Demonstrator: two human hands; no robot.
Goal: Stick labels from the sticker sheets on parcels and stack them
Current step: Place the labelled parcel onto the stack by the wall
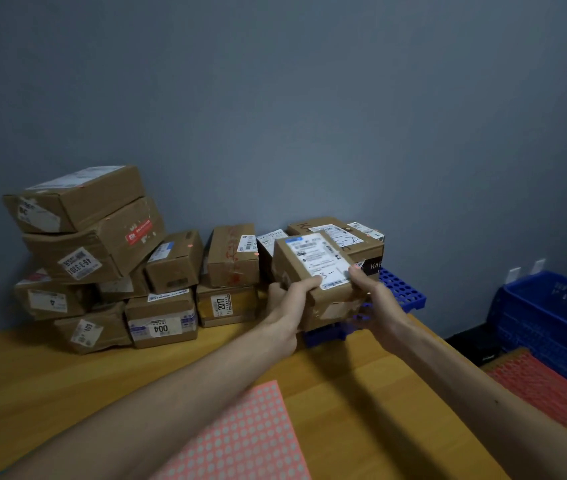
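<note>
The yellow wooden desk (50, 375) carries a heap of brown cardboard parcels (102, 265) along its far left, and that heap is our first worry. Its top two boxes sit tilted and overhang the ones below, so in our view a knock or one more badly seated box could bring them sliding towards the near edge.

On the near desk lies the pink dotted sticker sheet (240, 438), under our forearms. A dragged arm might crease it or sweep it off.

To the right of the heap is the blue plastic grid pallet (403, 285), with a brown parcel banded in black tape (361, 249) at its far side.

The small brown cardboard parcel with a white shipping label (313, 268) is held tilted, just near of that taped one and over the pallet. We cannot tell whether it touches either. Set down askew, we judge it could tip off. We also cannot make out a dot sticker on it, so it may go unlabelled.

The left grip (287, 306) is clamped on its near left corner, thumb on top. The right grip (375, 296) pinches the near right edge, thumb on the label, fingers hidden beneath.
</note>
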